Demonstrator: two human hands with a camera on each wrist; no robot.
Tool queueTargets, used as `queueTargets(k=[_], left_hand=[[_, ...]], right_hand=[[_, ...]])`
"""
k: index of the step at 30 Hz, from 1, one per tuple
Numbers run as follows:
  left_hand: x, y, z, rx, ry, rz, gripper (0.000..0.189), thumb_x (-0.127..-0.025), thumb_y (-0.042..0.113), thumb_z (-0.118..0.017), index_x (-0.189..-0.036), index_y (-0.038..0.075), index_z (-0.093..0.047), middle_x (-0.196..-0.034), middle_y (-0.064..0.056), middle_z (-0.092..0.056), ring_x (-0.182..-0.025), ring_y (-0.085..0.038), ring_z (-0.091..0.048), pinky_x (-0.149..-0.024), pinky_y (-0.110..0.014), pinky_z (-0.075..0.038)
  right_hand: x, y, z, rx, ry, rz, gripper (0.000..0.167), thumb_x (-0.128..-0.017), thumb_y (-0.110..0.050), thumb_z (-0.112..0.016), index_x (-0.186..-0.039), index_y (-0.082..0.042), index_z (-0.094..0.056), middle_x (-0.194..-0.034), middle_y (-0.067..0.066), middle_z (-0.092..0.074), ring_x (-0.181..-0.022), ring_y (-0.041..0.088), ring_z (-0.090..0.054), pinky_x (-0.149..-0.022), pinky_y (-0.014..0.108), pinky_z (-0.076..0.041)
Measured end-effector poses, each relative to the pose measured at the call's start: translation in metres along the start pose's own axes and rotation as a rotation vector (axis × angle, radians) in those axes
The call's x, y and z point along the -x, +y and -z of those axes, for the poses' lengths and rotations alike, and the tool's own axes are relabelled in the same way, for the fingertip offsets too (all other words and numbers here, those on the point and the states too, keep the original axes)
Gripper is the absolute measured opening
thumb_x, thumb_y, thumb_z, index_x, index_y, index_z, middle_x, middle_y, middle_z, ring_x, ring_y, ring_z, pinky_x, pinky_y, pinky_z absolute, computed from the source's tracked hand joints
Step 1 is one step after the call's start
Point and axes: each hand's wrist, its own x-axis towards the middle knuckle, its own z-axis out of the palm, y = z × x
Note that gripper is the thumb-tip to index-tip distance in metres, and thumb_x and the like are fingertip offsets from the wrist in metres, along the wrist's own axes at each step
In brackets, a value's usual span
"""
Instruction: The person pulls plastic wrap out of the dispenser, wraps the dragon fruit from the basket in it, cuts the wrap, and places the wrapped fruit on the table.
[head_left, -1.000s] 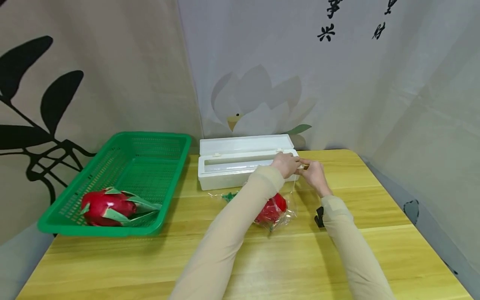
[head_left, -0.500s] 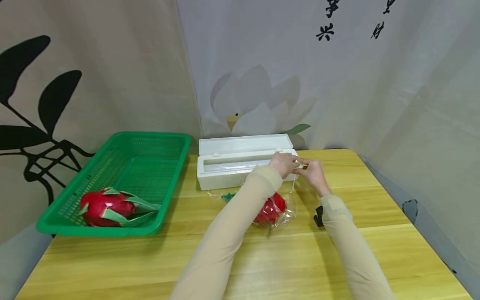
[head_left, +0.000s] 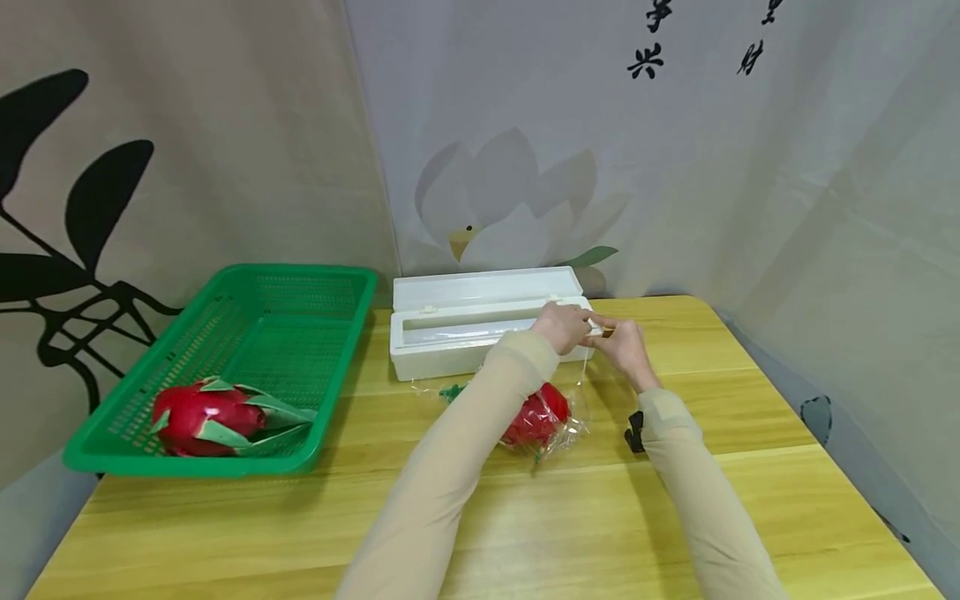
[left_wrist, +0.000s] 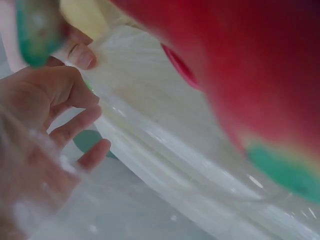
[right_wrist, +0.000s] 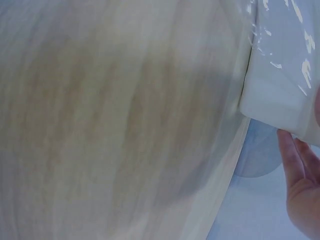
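Note:
A white cling film box (head_left: 435, 362) stands at the back of the table with its lid raised. At its right end, my left hand (head_left: 562, 327) pinches the film edge with curled fingers; in the left wrist view, clear cling film (left_wrist: 150, 105) stretches away from them. My right hand (head_left: 628, 352) grips the same end of the box, its fingers (right_wrist: 291, 155) reaching under the corner in the right wrist view. What lies between the thumbs is too small to tell. A red dragon fruit (head_left: 542, 415) under clear film sits before the box, partly hidden by my left sleeve.
On the left a green plastic basket (head_left: 352, 333) holds another red dragon fruit (head_left: 202, 418) with pale green leaf tips. The wooden table (head_left: 600, 533) reaches back to a printed cloth backdrop (head_left: 300, 150). A black strap piece (head_left: 634, 432) hangs at my right wrist.
The head view has shifted slightly, so everything sits a little further left in it. Both hands stay at the right end of the box.

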Motion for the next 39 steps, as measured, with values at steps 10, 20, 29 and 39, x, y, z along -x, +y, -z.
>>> queueTargets(k=[10, 20, 29, 39], left_hand=[[0.0, -0.013, 0.001, 0.077, -0.019, 0.041, 0.027, -0.098, 0.018, -0.048, -0.121, 0.021, -0.063, -0.128, 0.005, -0.061, -0.116, -0.011, -0.057, -0.1, -0.032, -0.047], [-0.001, -0.02, -0.003, 0.114, 0.017, 0.03, 0.022, -0.095, 0.014, -0.051, -0.109, 0.017, -0.068, -0.117, 0.002, -0.066, -0.103, -0.013, -0.063, -0.089, -0.033, -0.054], [-0.002, -0.023, 0.001, 0.076, 0.023, 0.02, 0.024, -0.097, 0.015, -0.05, -0.116, 0.017, -0.065, -0.121, 0.001, -0.065, -0.108, -0.013, -0.062, -0.091, -0.033, -0.053], [-0.006, -0.023, -0.002, 0.063, 0.045, 0.025, 0.026, -0.097, 0.015, -0.05, -0.118, 0.019, -0.065, -0.12, 0.001, -0.065, -0.106, -0.014, -0.063, -0.089, -0.033, -0.054]], right_hand=[[0.0, 0.002, 0.001, -0.036, 0.004, 0.003, 0.055, -0.075, -0.022, -0.08, -0.124, -0.003, -0.061, -0.123, 0.019, -0.061, -0.058, -0.001, -0.052, -0.046, 0.014, -0.038], [-0.001, 0.004, -0.001, -0.01, 0.026, 0.025, 0.055, -0.074, -0.023, -0.081, -0.121, -0.002, -0.062, -0.12, 0.02, -0.062, -0.063, 0.004, -0.058, -0.047, 0.012, -0.04], [-0.002, 0.003, -0.001, -0.003, 0.021, 0.015, 0.056, -0.074, -0.026, -0.081, -0.122, -0.005, -0.062, -0.121, 0.019, -0.062, -0.05, 0.003, -0.045, -0.043, 0.016, -0.032], [-0.001, 0.003, -0.001, -0.019, 0.025, 0.026, 0.055, -0.072, -0.024, -0.082, -0.12, -0.003, -0.063, -0.118, 0.02, -0.063, -0.054, 0.001, -0.051, -0.043, 0.015, -0.037]])
